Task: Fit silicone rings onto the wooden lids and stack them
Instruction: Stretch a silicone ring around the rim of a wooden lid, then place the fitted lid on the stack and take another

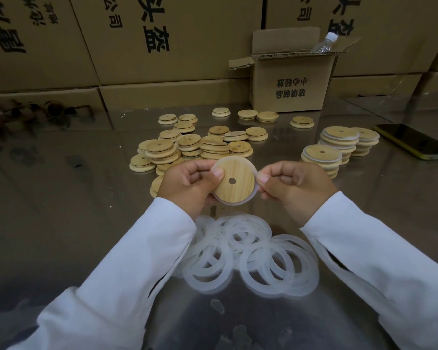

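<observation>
The small open box (pixel 291 89) at the far edge of the bench (pixel 61 198) carries two lines of print, upside down to you: 玻璃制品 and 小心轻放. The big cartons (pixel 162 46) walled up behind it bear large black characters, also upside down and mostly cut off at the top. Only 公司 reads clearly. A clear bottle (pixel 324 44) with a white cap pokes out of the small box, its lower part hidden inside and no label legible.

Your left hand (pixel 187 184) grips a wooden lid (pixel 234 183) above the middle of the bench, thumb on its face and fingers curled behind. Your right hand (pixel 292 184) pinches the silicone ring (pixel 258 192) at the lid's right rim. The ring shows along the lid's lower and right edge, and how far it is seated you cannot tell.

Loose rings (pixel 250 253) lie heaped toward the near edge, partly under your left sleeve (pixel 137 261). Bare lids (pixel 195 147) are piled beyond your hands, some hidden behind the left one. Ringed lids (pixel 339 142) stand in stacks toward the right edge. A dark phone (pixel 415 141) with a yellow rim lies just beside them, cut off at the picture's right side. Dark shapes at the far left corner are too blurred to identify.
</observation>
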Available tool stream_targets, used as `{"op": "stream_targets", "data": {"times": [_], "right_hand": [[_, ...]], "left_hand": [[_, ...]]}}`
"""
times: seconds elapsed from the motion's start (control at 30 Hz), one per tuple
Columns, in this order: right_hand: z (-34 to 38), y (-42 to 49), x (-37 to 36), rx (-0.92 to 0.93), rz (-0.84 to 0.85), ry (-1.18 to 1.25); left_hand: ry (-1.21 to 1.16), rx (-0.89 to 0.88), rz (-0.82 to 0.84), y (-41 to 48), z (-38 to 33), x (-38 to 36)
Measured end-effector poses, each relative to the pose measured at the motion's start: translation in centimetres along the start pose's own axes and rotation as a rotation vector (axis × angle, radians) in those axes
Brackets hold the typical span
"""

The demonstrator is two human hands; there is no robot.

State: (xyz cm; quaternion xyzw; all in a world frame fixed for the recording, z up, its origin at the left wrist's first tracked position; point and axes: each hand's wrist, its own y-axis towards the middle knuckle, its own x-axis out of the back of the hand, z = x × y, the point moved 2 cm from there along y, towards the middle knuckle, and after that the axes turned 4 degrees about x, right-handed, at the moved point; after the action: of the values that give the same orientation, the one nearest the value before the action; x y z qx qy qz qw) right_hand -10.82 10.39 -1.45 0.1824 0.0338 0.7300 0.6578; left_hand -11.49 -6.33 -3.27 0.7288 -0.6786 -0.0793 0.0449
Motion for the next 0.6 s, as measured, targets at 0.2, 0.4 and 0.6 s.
{"op": "stream_targets", "data": {"times": [0.2,0.4,0.6], "right_hand": [[-0.17,0.07,0.15,-0.028,-0.008,0.035],[-0.39,0.20,0.29,-0.011,-0.077,0.048],[-0.89,0.26,-0.02,-0.053,-0.106,-0.023]], "left_hand": [[-0.005,0.011,0.027,-0.07,-0.08,0.10],[-0.125,0.091,0.072,-0.07,0.02,-0.01],[-0.147,0.100,0.044,-0.09,-0.08,-0.01]]}}
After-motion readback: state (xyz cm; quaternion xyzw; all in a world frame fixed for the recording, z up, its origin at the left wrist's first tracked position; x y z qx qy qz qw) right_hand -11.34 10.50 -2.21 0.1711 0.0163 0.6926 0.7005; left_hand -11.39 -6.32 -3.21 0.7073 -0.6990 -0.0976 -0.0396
